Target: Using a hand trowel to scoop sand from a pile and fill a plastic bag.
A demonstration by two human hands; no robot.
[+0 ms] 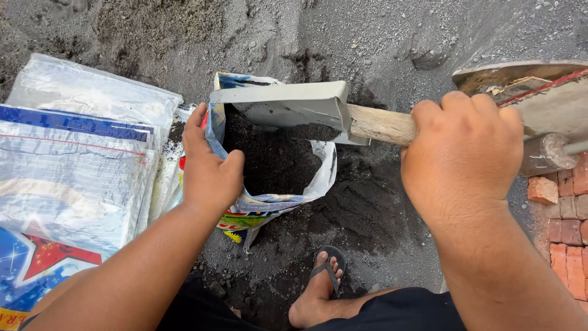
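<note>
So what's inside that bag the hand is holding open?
Dark soil fills the bag, with the scoop over its mouth. The left hand holds its rim. The bag's bottom is hidden.

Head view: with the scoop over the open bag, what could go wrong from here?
1. The scoop sits over the far rim of the bag; dark soil could slide past the mouth onto the ground.
2. Only the left hand holds the soft rim up, on one side; the mouth may fold shut or the bag tip.
3. The sandalled foot is close below the bag; spilled soil could land on it.
</note>
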